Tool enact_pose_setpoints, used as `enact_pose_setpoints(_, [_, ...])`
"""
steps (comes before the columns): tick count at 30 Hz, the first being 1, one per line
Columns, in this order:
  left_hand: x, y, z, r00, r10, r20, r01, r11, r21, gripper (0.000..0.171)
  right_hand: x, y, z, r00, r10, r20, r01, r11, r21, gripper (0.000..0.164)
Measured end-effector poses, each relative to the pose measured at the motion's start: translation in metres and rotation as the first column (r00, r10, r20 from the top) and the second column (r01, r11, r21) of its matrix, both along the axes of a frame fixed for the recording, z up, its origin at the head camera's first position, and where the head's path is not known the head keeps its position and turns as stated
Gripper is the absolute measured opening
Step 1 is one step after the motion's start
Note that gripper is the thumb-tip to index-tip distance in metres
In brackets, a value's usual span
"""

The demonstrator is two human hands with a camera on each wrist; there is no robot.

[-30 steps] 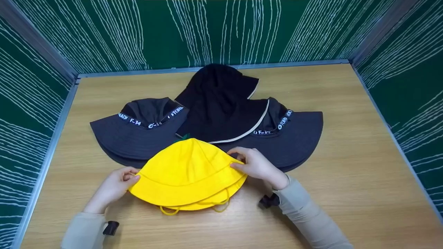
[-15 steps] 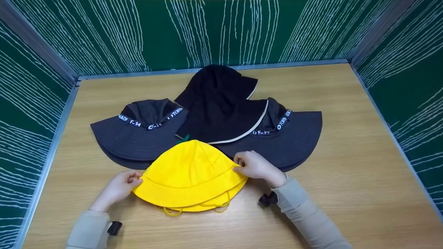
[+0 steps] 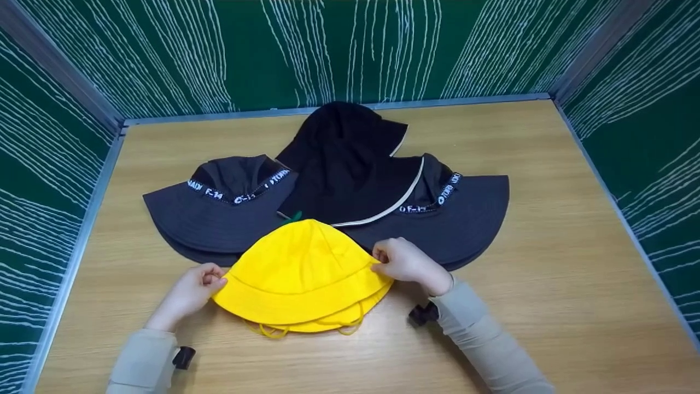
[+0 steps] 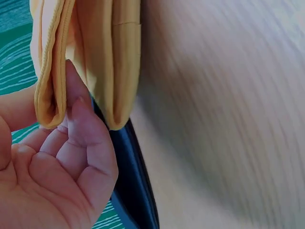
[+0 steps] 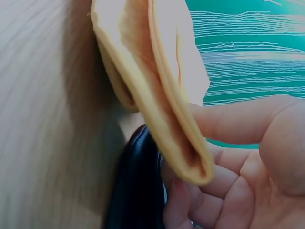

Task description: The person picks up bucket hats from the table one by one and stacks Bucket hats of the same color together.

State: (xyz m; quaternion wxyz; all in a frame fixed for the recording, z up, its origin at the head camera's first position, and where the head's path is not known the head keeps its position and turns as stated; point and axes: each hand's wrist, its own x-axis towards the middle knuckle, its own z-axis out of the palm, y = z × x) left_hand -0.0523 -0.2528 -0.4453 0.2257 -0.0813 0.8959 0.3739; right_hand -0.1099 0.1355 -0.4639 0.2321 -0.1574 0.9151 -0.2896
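A yellow bucket hat, folded flat, is held over the near middle of the table. My left hand pinches the left corner of its brim, and my right hand pinches the right corner. In the left wrist view, thumb and fingers grip one fold of yellow brim, while a second yellow fold hangs beside it. The right wrist view shows the brim's folded end between thumb and fingers. Thin yellow cords droop below the brim. A green leaf tab shows at the crown's top.
Behind lie a dark grey hat with a lettered band on the left, a similar hat on the right, and a black hat with white edging overlapping both. Green panels enclose the wooden table at back and sides.
Both hands have shifted the yellow hat slightly to the right, the left hand more than the right. In the last half second almost nothing moves. The dark hats stay put.
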Motion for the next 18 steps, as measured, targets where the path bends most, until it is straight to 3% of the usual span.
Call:
enact_pose_setpoints(7, [-0.001,0.0,-0.013,0.999,-0.02,-0.035,0.019,0.999,-0.034,0.008,-0.001,-0.004,-0.008,1.0,-0.007,-0.011,0.008,0.997,0.073,0.014])
enact_pose_setpoints(13, [-0.003,0.001,-0.022,0.999,-0.01,-0.033,0.009,0.999,-0.035,0.006,-0.002,-0.002,-0.012,0.999,0.0,-0.041,0.002,0.999,0.051,0.013])
enact_pose_setpoints(18, [-0.004,0.001,-0.023,1.0,-0.015,-0.027,0.014,1.0,-0.027,0.007,-0.001,-0.002,-0.014,0.998,0.004,-0.066,-0.002,0.999,0.033,0.013])
